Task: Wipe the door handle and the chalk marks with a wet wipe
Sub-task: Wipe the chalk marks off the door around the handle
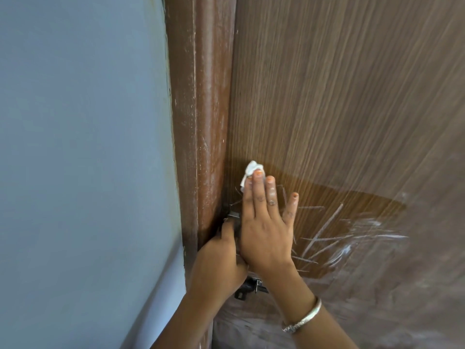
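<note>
Chalk marks (pixel 327 238) streak the door (pixel 352 96) beside the flat right hand (pixel 266 222) pressing a wipe (pixel 251 172), while the left hand (pixel 221 258) grips the handle (pixel 251 285).

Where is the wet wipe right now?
In the head view, the wet wipe is pressed flat against the door under the right hand fingertips, just right of the door frame.

Door (pixel 339 96): wood-grain laminate, showing matt where dry, glossy and darker where wet. Frame (pixel 201 109): brown painted wood, scuffed. Wipe (pixel 251 172): white crumpled cloth. Handle (pixel 251 285): dark metal. Bangle (pixel 305 317): shining silver metal.
</note>
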Available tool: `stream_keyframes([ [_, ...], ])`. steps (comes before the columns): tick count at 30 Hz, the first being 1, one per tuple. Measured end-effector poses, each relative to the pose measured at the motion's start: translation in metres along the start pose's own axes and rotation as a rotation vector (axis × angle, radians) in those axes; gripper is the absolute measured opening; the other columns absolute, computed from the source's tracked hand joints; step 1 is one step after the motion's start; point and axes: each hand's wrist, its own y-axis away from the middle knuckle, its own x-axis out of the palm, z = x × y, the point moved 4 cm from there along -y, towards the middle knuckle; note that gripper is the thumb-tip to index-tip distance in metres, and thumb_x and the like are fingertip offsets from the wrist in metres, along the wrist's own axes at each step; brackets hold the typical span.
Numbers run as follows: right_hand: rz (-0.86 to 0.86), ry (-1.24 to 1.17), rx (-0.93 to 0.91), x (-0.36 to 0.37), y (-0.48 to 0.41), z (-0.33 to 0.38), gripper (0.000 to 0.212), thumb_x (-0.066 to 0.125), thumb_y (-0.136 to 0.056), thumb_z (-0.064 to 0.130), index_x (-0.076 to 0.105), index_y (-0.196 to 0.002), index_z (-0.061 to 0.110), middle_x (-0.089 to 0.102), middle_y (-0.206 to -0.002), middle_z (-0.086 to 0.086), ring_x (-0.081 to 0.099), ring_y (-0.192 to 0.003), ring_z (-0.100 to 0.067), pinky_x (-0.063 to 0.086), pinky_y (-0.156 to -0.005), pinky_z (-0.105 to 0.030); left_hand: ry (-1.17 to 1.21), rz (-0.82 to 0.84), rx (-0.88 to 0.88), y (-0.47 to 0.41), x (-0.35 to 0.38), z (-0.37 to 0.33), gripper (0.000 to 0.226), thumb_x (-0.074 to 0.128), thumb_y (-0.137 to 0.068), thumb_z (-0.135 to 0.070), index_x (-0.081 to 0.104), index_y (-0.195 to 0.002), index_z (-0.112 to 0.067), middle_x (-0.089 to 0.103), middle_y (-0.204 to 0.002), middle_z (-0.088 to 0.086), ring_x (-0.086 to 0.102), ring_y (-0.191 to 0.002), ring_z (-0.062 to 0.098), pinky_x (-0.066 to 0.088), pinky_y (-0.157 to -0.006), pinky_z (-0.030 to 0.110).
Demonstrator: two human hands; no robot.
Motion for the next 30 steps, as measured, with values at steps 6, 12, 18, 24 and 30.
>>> stream_keyframes([
  [6, 0.005, -0.005, -0.093, -0.001, -0.011, 0.001, 0.082, 0.052, -0.085, 0.037, 0.007, -0.146, 0.004, 0.004, -0.153, -0.009, -0.002, -0.143, -0.022, -0.008, -0.111, -0.056, 0.045, -0.023, -0.055, 0.002, 0.003, 0.005, 0.059, 0.063, -0.082, -0.031, 0.036, -0.133, -0.019, 0.070, -0.091, -0.002, 0.066, -0.071, 0.014, 0.049, -0.062, 0.020],
  [12, 0.036, 0.065, -0.285, -0.002, -0.022, 0.018, 0.071, 0.052, -0.087, 0.037, 0.019, -0.143, 0.008, 0.006, -0.153, -0.005, 0.007, -0.143, -0.020, -0.004, -0.112, -0.055, 0.044, -0.018, -0.084, 0.001, 0.004, 0.010, 0.053, 0.066, -0.080, -0.032, 0.043, -0.124, -0.013, 0.069, -0.081, -0.004, 0.052, -0.054, 0.002, 0.036, -0.051, 0.006],
  [18, -0.006, 0.046, -0.033, 0.000, 0.007, -0.021, 0.066, 0.032, -0.087, 0.023, 0.007, -0.147, 0.007, 0.000, -0.155, -0.006, -0.003, -0.142, -0.021, -0.013, -0.109, -0.060, 0.025, 0.009, -0.092, 0.000, 0.003, 0.008, 0.067, 0.067, -0.079, -0.028, 0.031, -0.135, -0.018, 0.068, -0.106, 0.007, 0.068, -0.077, 0.018, 0.057, -0.068, 0.031],
  [24, -0.047, 0.026, 0.149, -0.001, 0.022, -0.048, 0.072, 0.037, -0.089, 0.033, 0.006, -0.146, 0.001, 0.000, -0.154, -0.013, -0.003, -0.143, -0.029, -0.009, -0.110, -0.061, -0.055, 0.034, -0.089, 0.004, 0.005, 0.003, 0.069, 0.068, -0.078, -0.029, 0.031, -0.135, -0.018, 0.070, -0.093, 0.000, 0.060, -0.056, 0.007, 0.053, -0.057, 0.019],
  [30, 0.014, 0.072, -0.107, 0.003, 0.009, -0.017, 0.066, 0.034, -0.088, 0.026, 0.012, -0.147, 0.006, 0.004, -0.155, -0.006, -0.001, -0.143, -0.023, -0.009, -0.110, -0.059, -0.057, 0.044, -0.061, 0.003, 0.008, -0.002, 0.068, 0.067, -0.080, -0.029, 0.029, -0.136, -0.019, 0.068, -0.089, -0.003, 0.064, -0.065, 0.012, 0.046, -0.059, 0.017],
])
